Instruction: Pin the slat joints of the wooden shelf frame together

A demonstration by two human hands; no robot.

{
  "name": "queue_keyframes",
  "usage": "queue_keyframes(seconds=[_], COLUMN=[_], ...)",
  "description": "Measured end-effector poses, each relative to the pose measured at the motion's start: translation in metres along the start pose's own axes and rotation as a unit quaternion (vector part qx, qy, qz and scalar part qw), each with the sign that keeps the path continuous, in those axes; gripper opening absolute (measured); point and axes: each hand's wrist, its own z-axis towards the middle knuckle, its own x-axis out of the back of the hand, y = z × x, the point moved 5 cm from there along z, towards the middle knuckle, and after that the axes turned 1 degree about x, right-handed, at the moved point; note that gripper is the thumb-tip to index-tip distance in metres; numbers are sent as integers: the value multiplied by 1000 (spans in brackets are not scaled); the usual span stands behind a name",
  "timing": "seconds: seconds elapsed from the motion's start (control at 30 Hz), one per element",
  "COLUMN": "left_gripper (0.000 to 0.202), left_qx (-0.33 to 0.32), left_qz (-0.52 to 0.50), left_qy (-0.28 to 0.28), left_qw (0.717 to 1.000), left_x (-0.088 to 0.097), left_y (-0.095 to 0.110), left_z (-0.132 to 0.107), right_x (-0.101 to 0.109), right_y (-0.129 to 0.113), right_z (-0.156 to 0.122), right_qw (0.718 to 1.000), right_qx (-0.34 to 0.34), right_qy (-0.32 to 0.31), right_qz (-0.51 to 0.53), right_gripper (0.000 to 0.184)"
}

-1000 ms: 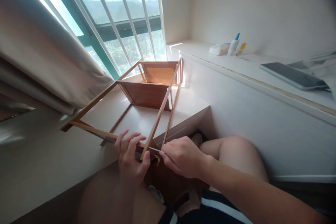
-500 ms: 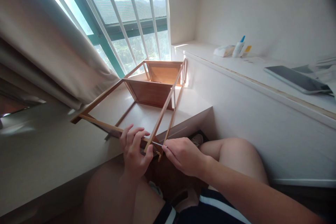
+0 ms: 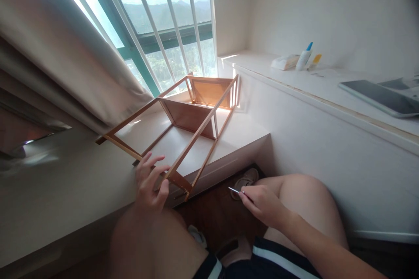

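Observation:
A brown wooden rack (image 3: 189, 115) with slim rails and solid panels lies tilted on the white ledge, its near end jutting over the edge towards me. My left hand (image 3: 151, 183) grips that near end, fingers over the end board and thumb against a post. To the right of the rack and apart from it, my right hand (image 3: 262, 202) is closed around a thin silver-shafted tool (image 3: 233, 190). The shaft points left. Its other end is hidden in my fist, so I cannot tell whether it is a hex key or a screwdriver.
Beyond the rack is a barred window (image 3: 176, 30), with a curtain (image 3: 75, 48) hanging at left. On the white counter (image 3: 255, 62) at right are a white bottle with a blue tip (image 3: 304, 57), a soft packet (image 3: 284, 62) and a tablet (image 3: 376, 96). My knees flank the ledge's edge.
My right hand has drawn the tool away from the rack's near corner, to the right. My left hand and the rack's near end have shifted slightly left in view.

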Motion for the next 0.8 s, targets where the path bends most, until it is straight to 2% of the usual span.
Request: queue_keyframes(seconds=[0.17,0.27,0.33,0.5,0.67,0.73,0.8], left_gripper=[17,15,17,24,35,38,37], left_qx=[57,59,56,50,67,80,90], left_qz=[65,98,108,115,101,114,147], left_qy=[21,33,13,-59,-132,-164,-170], left_qw=[996,993,992,990,984,977,970], left_x=[26,41,48,68,94,106,119], left_y=[-28,-48,-62,-102,-142,-152,-158], left_z=[-6,-9,-11,-16,-18,-17,-13], right_x=[-39,-57,-65,-76,-89,-93,-94], right_y=[62,87,98,110,108,106,105], right_z=[-46,-61,-64,-52,-47,-47,-47], right_qw=[993,983,977,970,969,968,967], right_qx=[-109,-153,-174,-193,-192,-189,-185], right_qy=[-28,-38,-33,-11,-26,-26,-23], right_qz=[44,95,118,149,152,160,172], right_gripper=[43,43,43,43,43,42,43])
